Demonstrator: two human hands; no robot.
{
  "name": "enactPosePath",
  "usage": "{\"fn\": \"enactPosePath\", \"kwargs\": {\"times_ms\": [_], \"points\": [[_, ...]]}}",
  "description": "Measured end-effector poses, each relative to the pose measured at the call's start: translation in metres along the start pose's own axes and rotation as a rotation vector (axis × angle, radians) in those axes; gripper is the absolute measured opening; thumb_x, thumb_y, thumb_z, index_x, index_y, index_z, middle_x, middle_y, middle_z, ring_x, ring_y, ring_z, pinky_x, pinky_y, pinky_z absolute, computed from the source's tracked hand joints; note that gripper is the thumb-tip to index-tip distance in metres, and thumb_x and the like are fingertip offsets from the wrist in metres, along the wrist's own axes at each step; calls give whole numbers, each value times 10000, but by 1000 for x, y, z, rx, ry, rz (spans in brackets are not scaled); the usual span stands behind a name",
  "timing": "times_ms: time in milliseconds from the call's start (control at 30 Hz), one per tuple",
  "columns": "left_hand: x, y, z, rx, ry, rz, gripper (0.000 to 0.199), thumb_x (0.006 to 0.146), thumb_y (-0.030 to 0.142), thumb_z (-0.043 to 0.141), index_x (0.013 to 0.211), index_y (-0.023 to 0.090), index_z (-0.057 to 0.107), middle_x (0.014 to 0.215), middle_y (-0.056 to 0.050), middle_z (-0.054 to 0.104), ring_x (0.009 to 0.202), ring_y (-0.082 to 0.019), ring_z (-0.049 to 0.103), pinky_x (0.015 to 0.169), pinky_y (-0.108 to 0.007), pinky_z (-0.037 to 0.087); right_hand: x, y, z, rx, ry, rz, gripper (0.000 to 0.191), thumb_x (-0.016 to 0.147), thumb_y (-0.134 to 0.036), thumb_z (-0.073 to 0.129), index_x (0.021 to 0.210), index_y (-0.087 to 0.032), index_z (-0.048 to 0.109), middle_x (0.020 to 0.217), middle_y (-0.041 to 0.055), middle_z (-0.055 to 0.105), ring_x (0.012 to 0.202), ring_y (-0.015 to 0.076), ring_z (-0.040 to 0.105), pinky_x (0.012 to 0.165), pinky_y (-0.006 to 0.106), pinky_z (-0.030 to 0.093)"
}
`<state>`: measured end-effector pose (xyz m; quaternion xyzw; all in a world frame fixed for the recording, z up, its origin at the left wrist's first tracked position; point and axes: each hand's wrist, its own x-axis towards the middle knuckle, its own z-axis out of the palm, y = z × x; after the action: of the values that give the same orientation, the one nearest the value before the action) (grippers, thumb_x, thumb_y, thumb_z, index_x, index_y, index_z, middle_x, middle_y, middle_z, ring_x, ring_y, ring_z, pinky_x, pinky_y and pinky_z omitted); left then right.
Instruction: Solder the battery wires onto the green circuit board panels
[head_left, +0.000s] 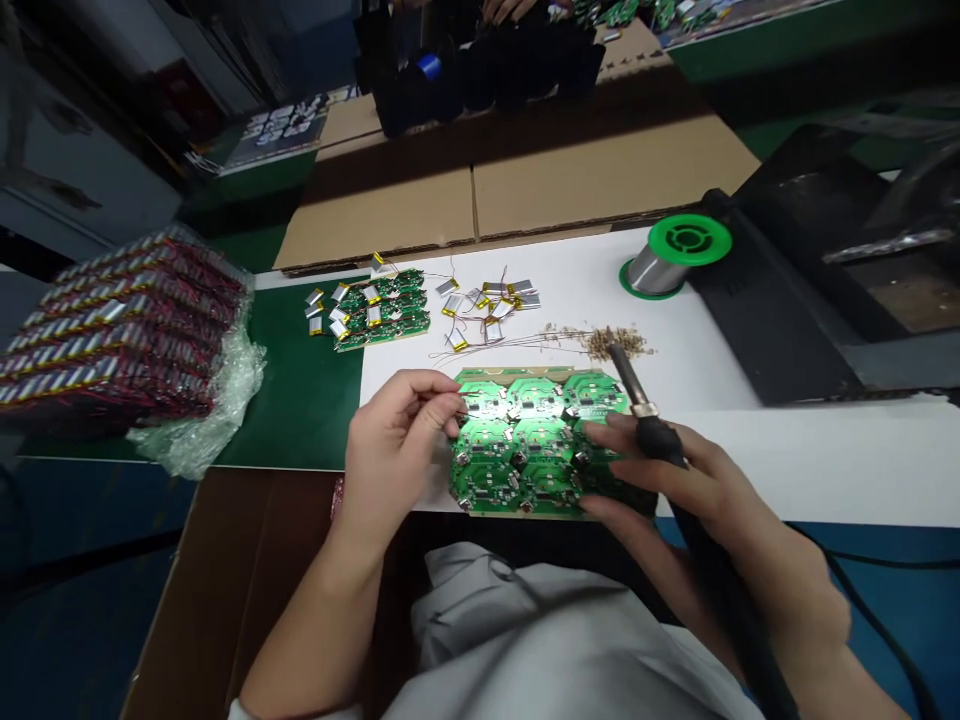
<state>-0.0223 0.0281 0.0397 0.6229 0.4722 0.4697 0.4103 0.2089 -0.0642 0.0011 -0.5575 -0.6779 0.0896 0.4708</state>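
My left hand (pixel 394 450) pinches the near-left edge of a panel of green circuit boards (pixel 536 445), and a thin item may lie between the fingertips. My right hand (pixel 694 500) grips a black soldering iron (pixel 652 430), its metal collar and tip pointing up and away over the panel's far right corner. The iron's tip (pixel 613 350) is clear of the board, close to a small heap of clipped wire ends (pixel 615 342). Right-hand fingers rest on the panel's right side.
Small pouch batteries with wires (pixel 487 305) and battery-fitted boards (pixel 379 310) lie beyond the panel. A solder spool (pixel 679 255) stands at right, by a black stand (pixel 780 300). A bubble-wrapped battery stack (pixel 120 335) sits at left. A co-worker's hands (pixel 510 8) show at the top.
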Motion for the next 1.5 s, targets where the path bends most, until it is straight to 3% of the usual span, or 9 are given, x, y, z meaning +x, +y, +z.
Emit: {"fn": "enactPosePath", "kwargs": {"times_ms": [100,233,367,667,967,1100,1267,1367,1500], "points": [[-11,7,6,61,-26,26,72,975,164,707,961,227,738,783,37,745,652,-96,694,637,-197,567,21,-21,5,41,-31,-49,297,909,-157,757,1143,-290,631,1074,39,793,993,205,782,870,321,649],[-20,15,12,106,-65,64,64,997,184,704,971,238,726,815,60,741,665,-69,685,652,-162,551,40,-37,20,97,-35,-82,305,916,-128,729,1141,-280,590,985,23,776,894,204,769,768,313,622],[-27,20,10,153,-114,86,98,992,155,700,965,245,725,857,66,752,721,-70,689,702,-159,551,41,-41,29,126,-46,-96,260,937,-64,649,1075,-267,563,850,-7,737,787,178,742,692,286,578],[-35,24,-2,185,-281,48,162,971,89,707,979,241,764,960,39,787,884,-112,727,796,-183,552,36,-44,25,149,-98,-34,216,892,-65,626,852,-276,606,766,-8,722,695,166,703,618,262,579],[-36,29,-7,236,-358,4,115,1034,136,621,1001,240,657,964,41,692,905,-105,656,807,-203,499,30,-45,24,260,-94,2,324,893,-45,681,1048,-314,588,888,-26,754,777,164,748,683,267,607],[-35,27,-8,232,-394,32,133,1051,122,586,1041,240,646,1007,27,671,952,-106,644,834,-203,493,29,-40,26,242,-110,21,303,894,-53,704,1032,-304,605,874,-44,755,759,145,737,682,246,587],[-31,26,-6,195,-370,21,141,1045,116,565,984,239,599,934,34,608,868,-102,592,773,-205,477,33,-39,19,242,-125,6,312,890,-77,723,1094,-293,630,924,-19,760,808,163,749,719,272,604],[-27,21,-7,195,-294,15,168,1036,112,553,938,243,589,883,36,576,812,-107,561,709,-209,463,36,-40,7,207,-67,38,362,912,-76,708,1190,-306,679,991,-4,786,881,166,765,782,278,622],[-20,5,-9,310,-205,61,180,1017,111,552,906,243,604,904,16,580,817,-125,572,687,-226,467,33,-18,-10,136,219,247,474,983,-142,664,1411,-346,664,928,-20,801,852,182,772,849,336,626]]}}
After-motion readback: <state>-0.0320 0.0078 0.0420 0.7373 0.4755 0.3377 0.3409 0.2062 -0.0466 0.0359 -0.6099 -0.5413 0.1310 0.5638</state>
